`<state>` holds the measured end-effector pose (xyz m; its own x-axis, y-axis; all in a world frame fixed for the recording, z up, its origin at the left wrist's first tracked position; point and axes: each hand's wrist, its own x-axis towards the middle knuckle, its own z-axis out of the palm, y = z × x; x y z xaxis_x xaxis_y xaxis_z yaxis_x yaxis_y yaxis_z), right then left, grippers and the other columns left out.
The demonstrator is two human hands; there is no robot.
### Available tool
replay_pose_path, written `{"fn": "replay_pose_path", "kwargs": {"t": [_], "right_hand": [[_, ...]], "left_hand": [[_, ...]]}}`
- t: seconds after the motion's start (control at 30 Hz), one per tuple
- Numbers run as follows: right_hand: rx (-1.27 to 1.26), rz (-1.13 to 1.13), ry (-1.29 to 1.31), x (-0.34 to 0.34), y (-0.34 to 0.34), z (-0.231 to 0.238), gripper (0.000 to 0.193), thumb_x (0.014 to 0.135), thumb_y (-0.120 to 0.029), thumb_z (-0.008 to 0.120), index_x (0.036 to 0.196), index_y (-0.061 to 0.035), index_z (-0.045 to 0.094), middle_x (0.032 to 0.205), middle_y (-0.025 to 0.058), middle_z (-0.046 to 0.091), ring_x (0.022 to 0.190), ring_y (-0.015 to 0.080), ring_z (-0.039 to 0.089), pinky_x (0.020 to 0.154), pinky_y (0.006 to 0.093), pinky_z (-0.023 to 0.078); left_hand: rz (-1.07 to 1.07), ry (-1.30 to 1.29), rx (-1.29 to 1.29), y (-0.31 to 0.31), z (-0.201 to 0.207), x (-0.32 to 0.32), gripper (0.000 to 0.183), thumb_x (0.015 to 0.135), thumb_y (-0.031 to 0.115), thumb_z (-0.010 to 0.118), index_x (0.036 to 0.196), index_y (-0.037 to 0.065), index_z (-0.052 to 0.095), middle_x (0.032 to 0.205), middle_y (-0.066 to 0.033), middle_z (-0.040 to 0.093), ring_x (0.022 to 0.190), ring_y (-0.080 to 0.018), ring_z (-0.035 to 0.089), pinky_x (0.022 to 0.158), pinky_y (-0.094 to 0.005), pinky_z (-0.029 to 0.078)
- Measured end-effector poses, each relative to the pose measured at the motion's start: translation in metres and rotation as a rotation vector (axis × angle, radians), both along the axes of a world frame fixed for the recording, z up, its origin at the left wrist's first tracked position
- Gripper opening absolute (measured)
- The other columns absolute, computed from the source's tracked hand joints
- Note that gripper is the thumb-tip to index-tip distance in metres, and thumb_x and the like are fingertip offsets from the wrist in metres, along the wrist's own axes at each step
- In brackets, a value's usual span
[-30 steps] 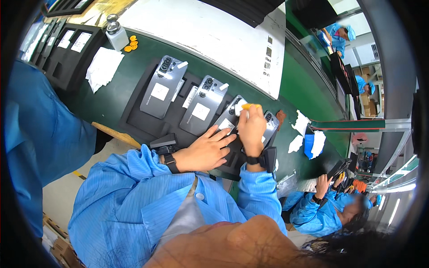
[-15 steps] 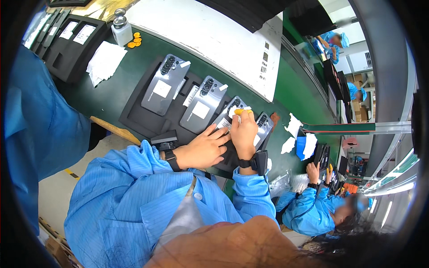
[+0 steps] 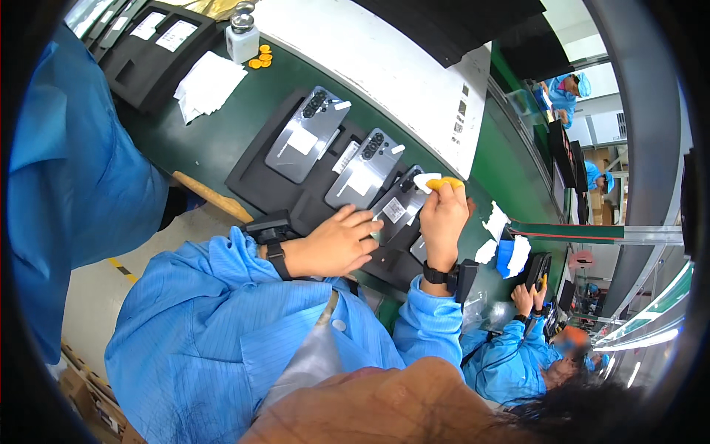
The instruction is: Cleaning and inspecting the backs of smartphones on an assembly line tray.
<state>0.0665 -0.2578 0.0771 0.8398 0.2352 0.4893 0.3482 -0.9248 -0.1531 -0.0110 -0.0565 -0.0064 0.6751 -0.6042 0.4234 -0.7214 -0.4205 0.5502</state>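
Several grey smartphones lie back up in a black foam tray [image 3: 248, 174] on the bench. My left hand [image 3: 325, 244] has its fingers stretched out, the fingertips against the lower end of the third phone [image 3: 396, 209], which bears a square white label. Above that phone's camera end is my right hand [image 3: 444, 222], yellow finger cots on its fingertips, pinching a small white wipe [image 3: 425, 180]. The first phone [image 3: 302, 140] and second phone [image 3: 359, 180] lie to the left, each with a white label and a small white tab. My right hand partly hides the fourth phone.
Left of the tray are white wipes [image 3: 209, 85], a dispenser bottle [image 3: 242, 37], orange finger cots [image 3: 260, 59] and a black foam tray [image 3: 151, 55]. A white board [image 3: 384, 81] lies behind. Torn wipes and a blue box [image 3: 506, 255] stand right. A co-worker's sleeve [image 3: 495, 362] is nearby.
My right hand has lifted the wipe up and right, off the third phone's camera area. My left hand stays by that phone's lower end. The whole view has shifted slightly.
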Motion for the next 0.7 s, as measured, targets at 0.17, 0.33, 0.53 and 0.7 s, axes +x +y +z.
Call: {"fn": "replay_pose_path", "kwargs": {"t": [0.17, 0.33, 0.53, 0.7], "right_hand": [[-0.092, 0.179, 0.051, 0.026, 0.048, -0.013, 0.014, 0.075, 0.003, 0.061, 0.084, -0.0023, 0.07, 0.086, 0.0155, 0.064, 0.084, 0.0355, 0.063, 0.073, 0.0437, 0.053], [-0.111, 0.239, 0.131, 0.044, 0.089, -0.033, 0.019, 0.077, 0.003, 0.06, 0.093, -0.0007, 0.068, 0.09, 0.0159, 0.065, 0.087, 0.0349, 0.063, 0.074, 0.0438, 0.053], [0.063, 0.247, 0.103, 0.047, 0.101, -0.044, 0.013, 0.081, -0.002, 0.065, 0.094, 0.0005, 0.067, 0.095, 0.0179, 0.063, 0.088, 0.0362, 0.062, 0.074, 0.0439, 0.052], [0.049, 0.163, 0.049, 0.033, 0.092, -0.049, 0.014, 0.081, -0.01, 0.072, 0.093, -0.0026, 0.069, 0.099, 0.0155, 0.064, 0.085, 0.0345, 0.061, 0.072, 0.0428, 0.051]], "left_hand": [[0.168, 0.001, 0.06, 0.03, 0.005, 0.002, 0.032, 0.084, 0.026, 0.072, 0.111, 0.009, 0.07, 0.139, -0.0141, 0.054, 0.133, -0.0342, 0.046, 0.111, -0.0553, 0.034], [0.182, -0.054, 0.098, 0.038, -0.007, 0.003, 0.035, 0.086, 0.029, 0.07, 0.113, 0.008, 0.069, 0.141, -0.0155, 0.052, 0.137, -0.032, 0.043, 0.111, -0.0523, 0.036], [0.167, -0.058, 0.089, 0.043, -0.002, 0.006, 0.036, 0.087, 0.029, 0.069, 0.114, 0.005, 0.068, 0.14, -0.016, 0.053, 0.134, -0.0321, 0.045, 0.106, -0.05, 0.039], [0.149, -0.048, 0.062, 0.046, -0.003, 0.008, 0.037, 0.087, 0.029, 0.068, 0.113, 0.003, 0.067, 0.139, -0.018, 0.053, 0.133, -0.0339, 0.045, 0.105, -0.049, 0.04]]}}
